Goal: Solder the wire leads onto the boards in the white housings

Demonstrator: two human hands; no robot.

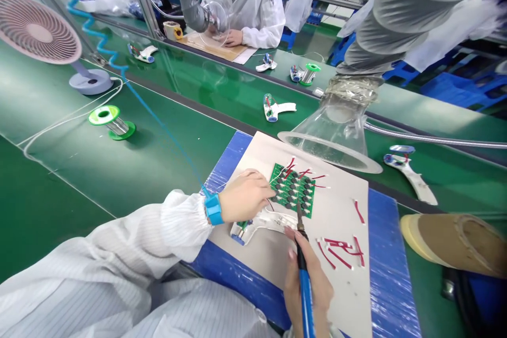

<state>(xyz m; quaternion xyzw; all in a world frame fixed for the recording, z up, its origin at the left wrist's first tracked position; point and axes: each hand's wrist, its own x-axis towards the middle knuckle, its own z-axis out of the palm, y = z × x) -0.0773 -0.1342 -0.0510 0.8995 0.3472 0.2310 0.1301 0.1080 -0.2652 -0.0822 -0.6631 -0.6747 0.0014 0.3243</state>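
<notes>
My right hand (pixel 309 280) grips a soldering iron (pixel 304 290) by its blue handle, the metal tip pointing up at the lower edge of a green circuit board panel (pixel 292 191). The panel carries rows of black round parts, with red wires (pixel 291 168) at its top edge. My left hand (pixel 247 195), wearing a blue wrist strap (pixel 214 209), is closed by the panel's left edge; a thin strand of solder wire (pixel 280 173) shows at its fingers. Beneath both hands lies a white curved plastic housing (pixel 261 224), partly covered by them.
Loose red wires (pixel 343 245) lie on the pale work board (pixel 348 301). A clear fume hood (pixel 336 137) hangs close behind. At left stand a solder spool (pixel 114 122) and a fan (pixel 43 31). Other housings (pixel 412 174) sit along the belt; a co-worker (pixel 249 10) sits opposite.
</notes>
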